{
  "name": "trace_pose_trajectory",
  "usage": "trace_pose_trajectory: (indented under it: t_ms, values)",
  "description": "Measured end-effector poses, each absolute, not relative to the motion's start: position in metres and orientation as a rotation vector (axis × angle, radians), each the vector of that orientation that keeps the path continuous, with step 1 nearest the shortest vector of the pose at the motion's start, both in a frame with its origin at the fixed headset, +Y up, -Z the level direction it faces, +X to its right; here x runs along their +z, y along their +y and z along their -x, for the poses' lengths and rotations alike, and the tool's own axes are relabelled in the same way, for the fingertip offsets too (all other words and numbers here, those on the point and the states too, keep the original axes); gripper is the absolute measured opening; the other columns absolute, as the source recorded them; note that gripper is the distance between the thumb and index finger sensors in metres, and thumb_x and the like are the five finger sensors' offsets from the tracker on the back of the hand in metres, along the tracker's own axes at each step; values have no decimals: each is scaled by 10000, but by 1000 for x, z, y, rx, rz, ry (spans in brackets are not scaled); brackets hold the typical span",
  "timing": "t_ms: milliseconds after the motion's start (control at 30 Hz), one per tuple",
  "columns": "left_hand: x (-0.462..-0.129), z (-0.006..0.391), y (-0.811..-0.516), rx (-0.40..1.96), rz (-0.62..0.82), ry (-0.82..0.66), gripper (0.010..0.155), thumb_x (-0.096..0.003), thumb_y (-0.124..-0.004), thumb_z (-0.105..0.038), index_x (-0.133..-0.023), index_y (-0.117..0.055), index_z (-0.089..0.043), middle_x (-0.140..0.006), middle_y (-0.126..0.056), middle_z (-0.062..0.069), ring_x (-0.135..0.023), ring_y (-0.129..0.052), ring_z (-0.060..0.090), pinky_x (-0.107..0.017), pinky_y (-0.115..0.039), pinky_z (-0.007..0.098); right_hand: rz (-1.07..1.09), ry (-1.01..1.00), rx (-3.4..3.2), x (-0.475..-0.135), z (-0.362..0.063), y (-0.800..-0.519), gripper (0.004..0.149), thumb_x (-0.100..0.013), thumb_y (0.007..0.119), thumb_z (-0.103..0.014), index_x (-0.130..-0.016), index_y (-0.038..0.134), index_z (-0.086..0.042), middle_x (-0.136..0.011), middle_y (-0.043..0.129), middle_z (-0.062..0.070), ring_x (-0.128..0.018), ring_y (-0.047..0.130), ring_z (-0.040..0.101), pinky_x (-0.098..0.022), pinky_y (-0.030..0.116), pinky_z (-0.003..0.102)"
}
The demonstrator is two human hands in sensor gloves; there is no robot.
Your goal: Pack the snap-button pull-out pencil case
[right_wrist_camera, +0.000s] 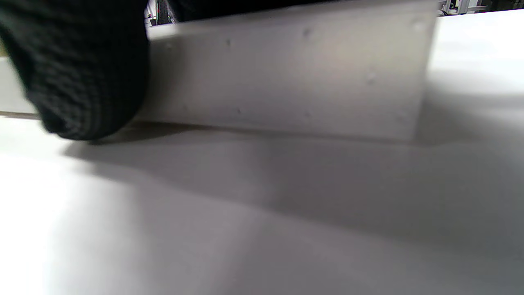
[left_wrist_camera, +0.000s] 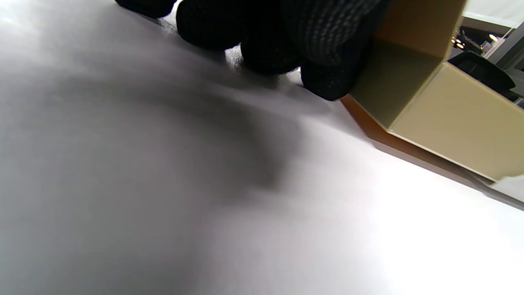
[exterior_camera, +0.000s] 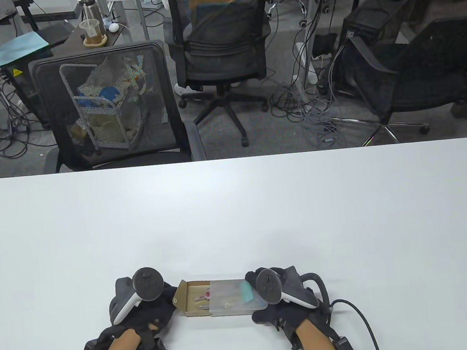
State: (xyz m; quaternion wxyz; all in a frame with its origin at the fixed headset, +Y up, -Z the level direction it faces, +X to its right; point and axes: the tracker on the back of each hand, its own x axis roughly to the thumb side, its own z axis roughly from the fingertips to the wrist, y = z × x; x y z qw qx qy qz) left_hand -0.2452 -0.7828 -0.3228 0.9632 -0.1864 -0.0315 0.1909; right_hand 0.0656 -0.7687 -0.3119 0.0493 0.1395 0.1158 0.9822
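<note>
So the pencil case sits near the front edge of the white table (exterior_camera: 236, 207), right between the two gloved hands. It's a tan cardboard-looking inner tray (exterior_camera: 193, 297) partly pulled out of a frosted translucent plastic sleeve (exterior_camera: 234, 299), with something small and pinkish lying in the tray. The left hand (exterior_camera: 141, 309) has its black-gloved fingertips (left_wrist_camera: 327, 82) pressed against the tray's open end. The right hand (exterior_camera: 277, 298) grips the sleeve's other end, one finger (right_wrist_camera: 82, 73) against its side wall.
</note>
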Motion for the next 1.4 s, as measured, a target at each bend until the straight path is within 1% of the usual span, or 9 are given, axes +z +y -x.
trace_pose_trajectory:
  t_ms: [300,400,433,533,667,733,833,1033,1400]
  values:
    - [-323,245,-783,386,376,-66,437,-418,-775,-378,-840,-857,-456,-839,-824,-171,-752,-795,145,-728,-597,452,-365,371,2985,-316,-21,-771,882,-277,883,-633,-1038,466,-477,-1129,566,-178,-1053,616,158,-833,417,534]
    - [-323,246,-783,401,382,-67,444,-419,-767,-388,-853,-850,-432,-842,-827,-175,-757,-792,143,-731,-592,448,-345,365,3000,-316,-16,-771,883,-274,881,-636,-1036,462,-487,-1134,561,-182,-1052,626,147,-839,419,529]
    - [-323,248,-784,422,403,-76,449,-426,-741,-404,-863,-841,-428,-851,-816,-177,-767,-777,147,-736,-573,448,-348,366,2992,-316,-17,-771,883,-274,880,-637,-1037,462,-485,-1135,559,-181,-1052,624,147,-838,415,530]
    - [-321,247,-786,486,452,-82,495,-448,-654,-451,-916,-795,-377,-897,-772,-149,-806,-717,173,-757,-493,462,-359,358,2965,-316,-19,-773,880,-280,878,-637,-1039,461,-480,-1133,557,-176,-1049,615,154,-834,398,530]
    - [-319,246,-787,515,453,-48,549,-446,-584,-501,-933,-777,-336,-909,-756,-119,-820,-691,196,-763,-455,476,-352,358,2973,-315,-18,-772,879,-281,876,-638,-1039,460,-480,-1135,553,-173,-1048,618,156,-833,402,533]
    - [-318,243,-787,535,451,-12,606,-428,-550,-563,-930,-783,-313,-906,-756,-100,-821,-684,213,-765,-442,484,-354,353,2977,-315,-18,-772,880,-282,874,-639,-1041,459,-478,-1134,558,-171,-1048,619,156,-832,404,535]
    - [-317,236,-786,523,421,40,744,-364,-510,-689,-915,-798,-281,-885,-768,-73,-806,-698,231,-753,-456,505,-357,347,2983,-315,-18,-772,881,-281,873,-640,-1041,459,-477,-1136,552,-170,-1047,623,157,-832,406,535]
    - [-316,226,-784,460,383,89,796,-320,-585,-755,-893,-803,-247,-855,-776,-47,-784,-720,250,-739,-486,531,-359,343,2987,-314,-17,-772,881,-282,872,-641,-1042,456,-479,-1135,555,-170,-1047,622,157,-832,408,536]
    - [-315,218,-783,389,369,94,810,-303,-687,-763,-907,-781,-232,-859,-766,-40,-791,-724,261,-738,-496,551,-361,342,2990,-314,-17,-772,879,-285,869,-642,-1042,453,-481,-1136,552,-167,-1047,622,154,-833,408,536]
